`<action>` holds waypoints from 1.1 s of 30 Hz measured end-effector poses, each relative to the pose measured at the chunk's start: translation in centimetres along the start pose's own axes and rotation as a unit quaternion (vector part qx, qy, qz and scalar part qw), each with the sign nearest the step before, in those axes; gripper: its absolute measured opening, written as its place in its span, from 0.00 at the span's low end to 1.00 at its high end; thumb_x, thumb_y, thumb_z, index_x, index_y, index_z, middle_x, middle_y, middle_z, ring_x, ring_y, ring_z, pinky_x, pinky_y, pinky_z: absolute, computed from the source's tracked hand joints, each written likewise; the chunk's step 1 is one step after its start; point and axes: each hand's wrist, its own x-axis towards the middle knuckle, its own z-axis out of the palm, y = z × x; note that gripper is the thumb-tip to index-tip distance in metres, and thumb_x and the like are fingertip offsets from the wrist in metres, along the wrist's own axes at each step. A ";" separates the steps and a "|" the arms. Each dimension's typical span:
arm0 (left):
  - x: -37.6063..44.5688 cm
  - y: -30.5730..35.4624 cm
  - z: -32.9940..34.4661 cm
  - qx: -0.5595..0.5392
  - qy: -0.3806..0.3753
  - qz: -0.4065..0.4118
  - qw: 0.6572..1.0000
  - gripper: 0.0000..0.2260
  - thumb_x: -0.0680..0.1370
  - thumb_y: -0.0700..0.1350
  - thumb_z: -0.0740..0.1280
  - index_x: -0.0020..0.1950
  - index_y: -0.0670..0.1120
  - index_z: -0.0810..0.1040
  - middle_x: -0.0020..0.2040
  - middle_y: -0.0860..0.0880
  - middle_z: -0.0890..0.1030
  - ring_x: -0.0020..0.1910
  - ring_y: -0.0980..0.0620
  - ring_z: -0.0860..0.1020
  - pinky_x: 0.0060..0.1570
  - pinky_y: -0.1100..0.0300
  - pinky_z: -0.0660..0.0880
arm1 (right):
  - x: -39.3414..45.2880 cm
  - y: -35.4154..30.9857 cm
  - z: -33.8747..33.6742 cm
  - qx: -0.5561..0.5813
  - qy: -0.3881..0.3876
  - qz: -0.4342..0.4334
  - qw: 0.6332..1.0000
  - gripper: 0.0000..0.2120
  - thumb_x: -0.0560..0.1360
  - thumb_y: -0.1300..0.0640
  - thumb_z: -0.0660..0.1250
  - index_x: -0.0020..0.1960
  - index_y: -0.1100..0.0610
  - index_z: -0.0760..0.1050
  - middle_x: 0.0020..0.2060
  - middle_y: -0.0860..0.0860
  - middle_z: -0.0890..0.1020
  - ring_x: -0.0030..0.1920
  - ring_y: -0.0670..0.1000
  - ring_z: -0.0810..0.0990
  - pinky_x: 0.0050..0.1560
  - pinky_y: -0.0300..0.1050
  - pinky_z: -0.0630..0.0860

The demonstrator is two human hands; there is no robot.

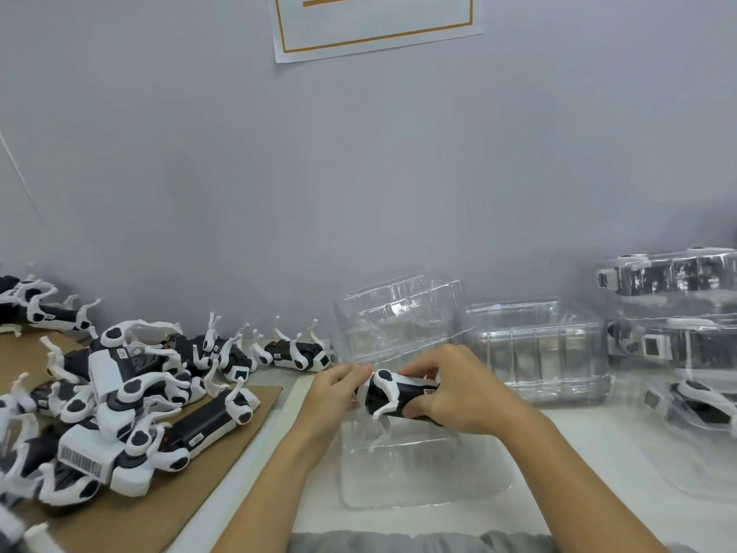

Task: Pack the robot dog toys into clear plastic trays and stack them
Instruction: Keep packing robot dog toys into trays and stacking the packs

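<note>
Both hands, left hand (339, 387) and right hand (450, 387), pinched one robot dog toy (393, 395) just above the open clear tray (418, 480) on the bench (566, 441); its thin white legs could snag the tray's moulded edge and bend.

Wall (359, 173): plain grey, far side.
Paper notice (375, 21): white, orange border, fixed high on wall.
Cardboard sheet (167, 488): brown, flat, near left.
Table (558, 472): white.

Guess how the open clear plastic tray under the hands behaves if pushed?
The open clear plastic tray looks thin-walled, so probably light and flexible. Empty on the smooth white table, it would likely slide easily. Its raised lid may wobble or flop.
</note>
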 end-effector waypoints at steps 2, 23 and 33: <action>-0.1 0.0 0.2 -0.039 0.013 -0.005 0.999 0.14 0.71 0.52 0.69 0.40 0.42 0.84 0.40 0.45 0.82 0.43 0.47 0.79 0.53 0.45 0.78 | 0.0 0.0 0.1 -0.003 0.006 0.005 1.000 0.14 0.66 0.54 0.76 0.49 0.39 0.84 0.39 0.41 0.85 0.42 0.46 0.82 0.46 0.46 0.82; 0.5 -0.3 0.2 -0.060 0.012 -0.050 0.997 0.11 0.67 0.52 0.71 0.38 0.45 0.83 0.38 0.47 0.82 0.42 0.46 0.77 0.48 0.47 0.73 | 0.1 -0.1 0.6 -0.067 0.017 0.004 0.998 0.11 0.66 0.53 0.76 0.46 0.40 0.83 0.35 0.40 0.83 0.41 0.45 0.80 0.46 0.48 0.80; 1.0 -0.7 0.4 0.004 0.032 -0.054 0.998 0.05 0.77 0.35 0.70 0.44 0.44 0.84 0.42 0.45 0.84 0.43 0.48 0.80 0.50 0.52 0.77 | 0.3 0.4 0.5 -0.067 0.011 0.042 0.997 0.13 0.64 0.53 0.81 0.47 0.45 0.85 0.40 0.38 0.83 0.45 0.39 0.78 0.43 0.35 0.73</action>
